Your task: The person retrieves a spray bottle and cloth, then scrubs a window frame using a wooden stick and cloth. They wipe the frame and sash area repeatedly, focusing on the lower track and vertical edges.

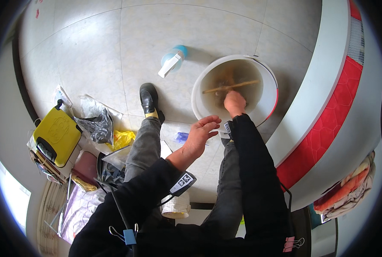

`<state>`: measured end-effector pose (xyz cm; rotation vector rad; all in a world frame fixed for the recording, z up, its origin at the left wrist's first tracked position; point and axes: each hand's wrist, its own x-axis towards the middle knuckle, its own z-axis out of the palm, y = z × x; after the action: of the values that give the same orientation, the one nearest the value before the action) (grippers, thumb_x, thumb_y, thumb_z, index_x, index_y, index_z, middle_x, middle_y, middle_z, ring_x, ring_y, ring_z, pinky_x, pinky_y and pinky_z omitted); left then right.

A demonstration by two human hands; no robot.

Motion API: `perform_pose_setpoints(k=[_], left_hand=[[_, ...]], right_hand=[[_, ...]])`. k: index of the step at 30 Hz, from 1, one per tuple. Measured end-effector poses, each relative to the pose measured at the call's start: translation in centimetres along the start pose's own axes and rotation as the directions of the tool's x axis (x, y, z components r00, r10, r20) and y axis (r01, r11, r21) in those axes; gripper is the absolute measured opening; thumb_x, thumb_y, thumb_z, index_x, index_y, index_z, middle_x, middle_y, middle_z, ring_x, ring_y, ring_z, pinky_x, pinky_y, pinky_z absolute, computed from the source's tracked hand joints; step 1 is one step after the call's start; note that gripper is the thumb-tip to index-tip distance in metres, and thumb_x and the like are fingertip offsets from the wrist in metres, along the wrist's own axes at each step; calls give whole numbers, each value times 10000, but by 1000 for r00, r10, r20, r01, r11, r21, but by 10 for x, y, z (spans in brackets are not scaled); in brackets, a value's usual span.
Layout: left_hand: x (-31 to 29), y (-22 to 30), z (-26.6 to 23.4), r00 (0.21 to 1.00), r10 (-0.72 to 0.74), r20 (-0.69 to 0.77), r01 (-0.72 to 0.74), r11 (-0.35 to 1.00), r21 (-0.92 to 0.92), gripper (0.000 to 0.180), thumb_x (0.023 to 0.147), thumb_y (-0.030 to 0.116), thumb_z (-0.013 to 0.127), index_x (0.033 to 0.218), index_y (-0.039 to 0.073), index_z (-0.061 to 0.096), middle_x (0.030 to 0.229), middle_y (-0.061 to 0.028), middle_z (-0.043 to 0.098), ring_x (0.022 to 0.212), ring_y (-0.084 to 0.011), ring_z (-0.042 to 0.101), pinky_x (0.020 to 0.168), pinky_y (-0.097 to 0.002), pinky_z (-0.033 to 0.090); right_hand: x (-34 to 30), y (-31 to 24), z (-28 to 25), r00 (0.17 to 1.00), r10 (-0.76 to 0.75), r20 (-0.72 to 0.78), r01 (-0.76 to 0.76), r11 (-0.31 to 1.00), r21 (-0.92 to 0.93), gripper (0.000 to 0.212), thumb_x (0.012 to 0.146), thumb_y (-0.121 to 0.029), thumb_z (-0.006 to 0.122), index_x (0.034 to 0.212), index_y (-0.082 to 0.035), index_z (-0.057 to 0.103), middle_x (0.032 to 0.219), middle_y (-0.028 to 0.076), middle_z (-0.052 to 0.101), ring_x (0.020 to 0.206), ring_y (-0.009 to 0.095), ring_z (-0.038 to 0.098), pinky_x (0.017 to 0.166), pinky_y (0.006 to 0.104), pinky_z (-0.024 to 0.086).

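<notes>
Location type: home interior; the exact room cannot be determined. Indicators: the floor is laid with large pale tiles. A curved, padded red-and-white furniture piece runs along the right side. Folded fabrics are stacked beyond it. At left, a yellow case stands among plastic bags, near a bright window. Household items include a bucket and a spray bottle.

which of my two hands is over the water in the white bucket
The right hand, down at the straight light-brown stick in the round white bucket of murky brown water. The left hand hangs empty by the bucket, not over the water.
</notes>
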<state>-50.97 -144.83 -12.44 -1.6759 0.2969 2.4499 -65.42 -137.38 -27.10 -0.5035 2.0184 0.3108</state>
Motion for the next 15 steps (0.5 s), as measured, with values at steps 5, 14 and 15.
perform_pose_setpoints(k=[5, 14, 15], left_hand=[[4, -1, 11, 1000, -23, -15, 23, 1000, -3, 382, 918, 174, 535, 1264, 21, 492, 1211, -101, 562, 1101, -206, 529, 944, -362, 433], [19, 0, 41, 988, -144, -60, 134, 981, -141, 707, 908, 489, 531, 1446, 136, 239, 1429, -95, 290, 1275, -308, 317, 978, -508, 358], [23, -1, 43, 989, -149, -19, 145, 978, -151, 768, 900, 535, 521, 1471, 152, 178, 1487, -99, 220, 1317, -339, 263, 994, -548, 329]], right_hand=[[-48, 19, -26, 983, 27, -183, 17, 972, 235, 271, 818, -241, 638, 1003, -44, 612, 998, 183, 630, 949, 381, 602, 772, 444, 495], [-203, 26, -96, 889, -188, -417, 412, 726, 550, 177, 754, -62, 644, 907, 6, 584, 894, 175, 584, 825, 368, 565, 706, 411, 469], [-212, 23, -101, 886, -209, -415, 432, 697, 572, 171, 748, -48, 644, 898, 7, 585, 895, 173, 578, 828, 360, 562, 705, 403, 469]])
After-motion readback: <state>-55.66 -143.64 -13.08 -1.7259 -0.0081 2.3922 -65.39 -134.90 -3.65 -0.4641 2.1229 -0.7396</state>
